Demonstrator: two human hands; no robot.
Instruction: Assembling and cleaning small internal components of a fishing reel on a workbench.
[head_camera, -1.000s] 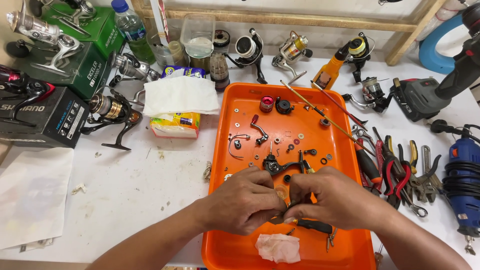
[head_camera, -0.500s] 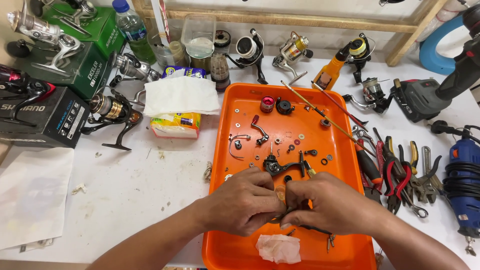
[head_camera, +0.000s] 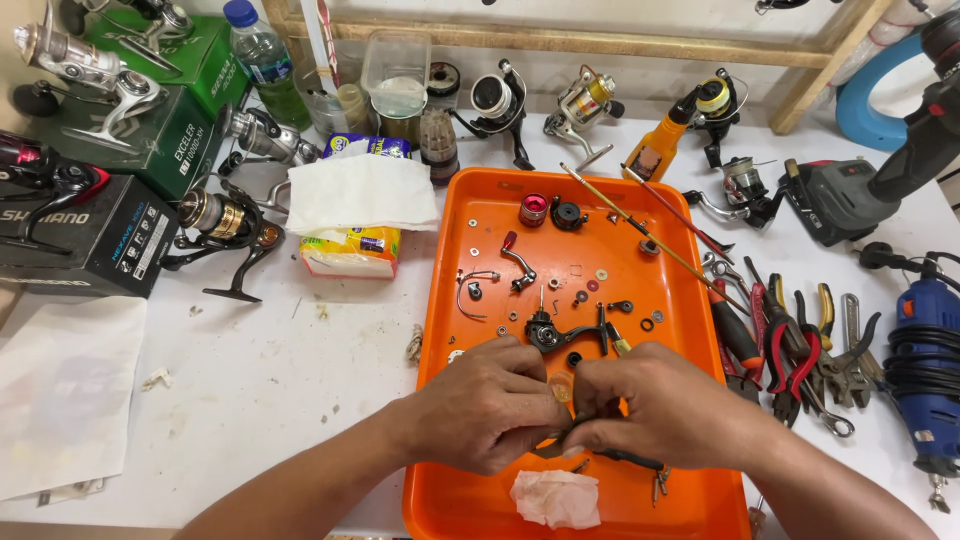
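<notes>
Dark metal reel part (head_camera: 590, 432), small and thin, sits pinched between the left hand (head_camera: 485, 405) and right hand (head_camera: 655, 415), both clenched on it above the orange plastic tray (head_camera: 445, 300). That tray rests on a white, scuffed workbench (head_camera: 300, 380). Loose washers, a crumpled pink tissue (head_camera: 557, 497) and red-handled pliers (head_camera: 790, 345) lie around.

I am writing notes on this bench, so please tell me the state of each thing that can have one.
left hand: closed on a small dark part
right hand: pinching the same dark part
orange tray: flat on the table, holding loose small parts
tissue pack: open, one sheet pulled up
water bottle: upright, cap on
crumpled tissue: lying in the tray, stained
pliers: lying right of the tray
</notes>
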